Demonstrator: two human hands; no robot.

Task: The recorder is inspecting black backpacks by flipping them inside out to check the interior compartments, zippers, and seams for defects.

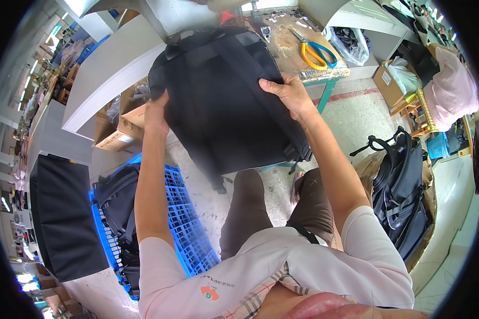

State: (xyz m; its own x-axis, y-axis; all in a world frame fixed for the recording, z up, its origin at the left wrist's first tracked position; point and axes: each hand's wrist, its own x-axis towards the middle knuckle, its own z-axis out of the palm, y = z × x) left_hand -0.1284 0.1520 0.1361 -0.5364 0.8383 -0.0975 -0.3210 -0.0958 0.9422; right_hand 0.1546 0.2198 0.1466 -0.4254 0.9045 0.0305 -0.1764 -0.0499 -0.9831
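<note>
A large black backpack (218,111) hangs in front of me, above my knees, with its strap side partly turned my way. My left hand (157,111) grips its left edge, thumb toward me and fingers hidden behind the fabric. On the right edge, my right hand (290,95) is closed around the side next to a strap, its thumb lying on the near face. The backpack's upper end reaches over the work table and covers part of what lies behind it.
Orange-and-blue-handled scissors (318,55) lie on the worn work table (282,40). A blue plastic crate (189,212) holding black bags stands at my left, beside a black panel (66,218). More black backpacks (401,191) fill a carton at right. Cardboard boxes (117,133) sit under the left counter.
</note>
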